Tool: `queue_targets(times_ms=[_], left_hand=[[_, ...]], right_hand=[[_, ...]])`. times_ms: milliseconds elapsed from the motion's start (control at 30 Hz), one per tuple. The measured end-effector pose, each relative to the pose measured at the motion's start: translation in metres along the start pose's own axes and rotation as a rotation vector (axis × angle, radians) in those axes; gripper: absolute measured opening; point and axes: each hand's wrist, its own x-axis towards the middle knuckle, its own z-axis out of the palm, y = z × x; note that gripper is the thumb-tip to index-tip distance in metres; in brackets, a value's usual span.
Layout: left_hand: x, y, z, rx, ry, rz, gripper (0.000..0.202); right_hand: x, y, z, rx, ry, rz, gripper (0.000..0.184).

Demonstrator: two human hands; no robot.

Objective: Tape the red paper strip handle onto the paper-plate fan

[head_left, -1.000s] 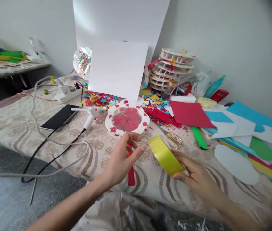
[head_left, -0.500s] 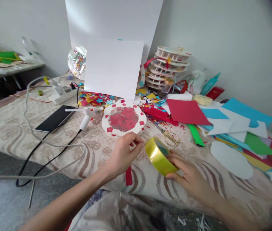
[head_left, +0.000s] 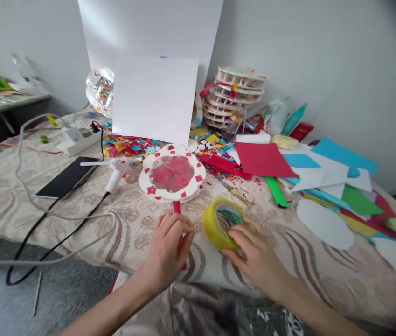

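My left hand point(head_left: 168, 249) lies closed over a red paper strip point(head_left: 177, 209) on the patterned table cloth point(head_left: 16, 205), fingers pressed on it. The strip's top end shows just below a white paper plate point(head_left: 171, 173) filled with red paper bits. My right hand point(head_left: 255, 254) grips a roll of yellow tape point(head_left: 220, 223), which rests low against the cloth just right of my left hand.
Gold scissors point(head_left: 237, 195) lie behind the tape roll. A glue gun point(head_left: 114, 168), a black tablet point(head_left: 67, 176), a power strip point(head_left: 79, 136) and cables sit on the left. Coloured paper sheets point(head_left: 262, 159) cover the right; stacked plates point(head_left: 234, 95) and a white board point(head_left: 153, 99) stand behind.
Both hands have dropped toward the table. The left hand now presses the red strip down on the cloth. The tape roll has tilted so its hole faces up.
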Motion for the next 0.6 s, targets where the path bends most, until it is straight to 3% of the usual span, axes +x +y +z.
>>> queue_targets(times_ms=[167,267,333,433,600], left_hand=[[-0.003,-0.009,0.000,0.011,-0.148,-0.148,0.010],[-0.003,-0.011,0.000,-0.001,-0.135,-0.159,0.010],[-0.004,-0.010,0.000,0.000,-0.109,-0.155,0.010],[-0.007,-0.008,-0.001,-0.005,-0.086,-0.152,0.011],[-0.013,-0.009,-0.004,-0.013,-0.055,-0.174,0.014]], right_hand=[[0.017,0.023,-0.022,0.150,-0.152,-0.018,0.021],[0.038,0.061,-0.030,0.091,-0.051,0.144,0.017],[0.052,0.089,-0.025,-0.026,-0.083,0.230,0.013],[0.067,0.119,-0.010,-0.133,-0.274,0.356,0.017],[0.075,0.124,-0.008,-0.141,-0.364,0.432,0.022]])
